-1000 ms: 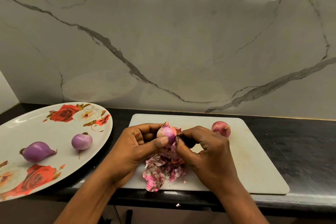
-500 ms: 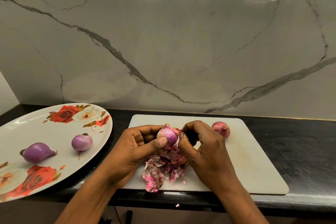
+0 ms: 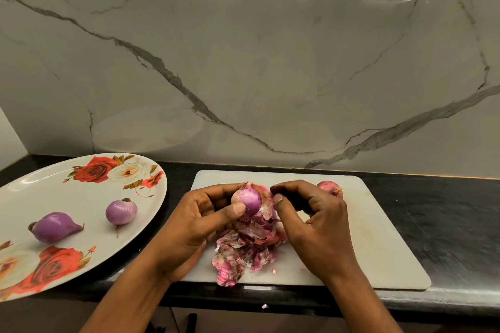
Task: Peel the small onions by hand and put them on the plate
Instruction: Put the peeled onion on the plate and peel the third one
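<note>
My left hand [image 3: 200, 219] grips a small purple onion [image 3: 247, 199] between thumb and fingers above the white cutting board [image 3: 378, 246]. Loose pink skin hangs from the onion's right side. My right hand [image 3: 316, 227] is just to its right, fingers curled, thumb and fingertips at that skin. A pile of pink peels [image 3: 243, 251] lies on the board under both hands. One unpeeled onion [image 3: 328, 188] sits on the board behind my right hand, partly hidden. Two peeled onions, one long [image 3: 54, 226] and one round [image 3: 121, 212], lie on the flowered plate [image 3: 81, 197] at the left.
The board and plate rest on a black counter [image 3: 446, 224] against a marble wall. A small peel scrap [image 3: 264, 306] lies at the counter's front edge. The plate's near rim overhangs toward the counter edge.
My right hand has lifted and drawn slightly to the right, pulling skin away from the onion. The left hand has kept the onion in nearly the same place.
</note>
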`<state>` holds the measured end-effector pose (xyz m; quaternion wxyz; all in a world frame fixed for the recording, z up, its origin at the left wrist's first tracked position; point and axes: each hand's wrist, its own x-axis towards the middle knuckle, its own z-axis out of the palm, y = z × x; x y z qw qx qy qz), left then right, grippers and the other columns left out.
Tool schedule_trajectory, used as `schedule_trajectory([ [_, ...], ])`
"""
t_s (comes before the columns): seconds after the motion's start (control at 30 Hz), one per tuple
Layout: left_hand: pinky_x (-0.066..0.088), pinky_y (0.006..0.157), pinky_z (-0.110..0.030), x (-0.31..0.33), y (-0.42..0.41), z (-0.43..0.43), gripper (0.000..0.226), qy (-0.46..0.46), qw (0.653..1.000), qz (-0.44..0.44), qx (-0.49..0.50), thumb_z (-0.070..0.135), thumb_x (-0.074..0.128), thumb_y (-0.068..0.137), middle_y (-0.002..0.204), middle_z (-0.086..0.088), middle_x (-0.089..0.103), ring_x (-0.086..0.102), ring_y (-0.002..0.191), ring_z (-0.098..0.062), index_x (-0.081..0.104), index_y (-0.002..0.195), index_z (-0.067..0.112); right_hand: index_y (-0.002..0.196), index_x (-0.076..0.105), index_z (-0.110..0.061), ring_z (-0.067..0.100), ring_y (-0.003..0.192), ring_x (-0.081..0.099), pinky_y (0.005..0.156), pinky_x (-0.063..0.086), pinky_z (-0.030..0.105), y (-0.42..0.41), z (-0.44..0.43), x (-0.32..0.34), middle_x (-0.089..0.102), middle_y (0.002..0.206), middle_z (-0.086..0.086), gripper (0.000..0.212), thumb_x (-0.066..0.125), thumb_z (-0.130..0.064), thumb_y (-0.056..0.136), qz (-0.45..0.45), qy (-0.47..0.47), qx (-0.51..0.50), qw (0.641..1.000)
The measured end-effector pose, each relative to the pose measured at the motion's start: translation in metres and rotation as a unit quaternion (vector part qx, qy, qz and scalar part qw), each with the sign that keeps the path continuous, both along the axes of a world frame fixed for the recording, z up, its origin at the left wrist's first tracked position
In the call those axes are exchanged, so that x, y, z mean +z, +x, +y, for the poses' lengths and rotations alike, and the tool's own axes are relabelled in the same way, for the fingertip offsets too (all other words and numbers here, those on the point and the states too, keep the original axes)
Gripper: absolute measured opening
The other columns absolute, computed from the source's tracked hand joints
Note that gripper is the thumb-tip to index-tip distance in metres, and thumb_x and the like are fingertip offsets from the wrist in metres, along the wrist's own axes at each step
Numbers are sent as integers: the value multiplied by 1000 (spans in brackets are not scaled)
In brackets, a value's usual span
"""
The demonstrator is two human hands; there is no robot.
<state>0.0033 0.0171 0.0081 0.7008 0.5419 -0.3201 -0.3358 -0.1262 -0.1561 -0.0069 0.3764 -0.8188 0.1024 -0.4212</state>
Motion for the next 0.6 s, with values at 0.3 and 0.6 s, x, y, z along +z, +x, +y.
schedule_trajectory([
  [0.3,60,94,-31,0,-2,0,50,9,999,-33,-3,1,73,84,126,-11,76,72,120,-27,68,132,10,117,78,-28,2,97,74,77,60,18,-2,6,8,77,103,-21,28,71,-46,96,9,0,53,999],
  [0.6,60,94,-29,-1,-2,0,49,4,999,-48,-8,1,71,85,126,-10,76,71,120,-26,68,133,10,104,80,-23,7,86,75,73,61,24,1,1,3,76,88,-18,11,70,-21,100,12,4,40,999],
])
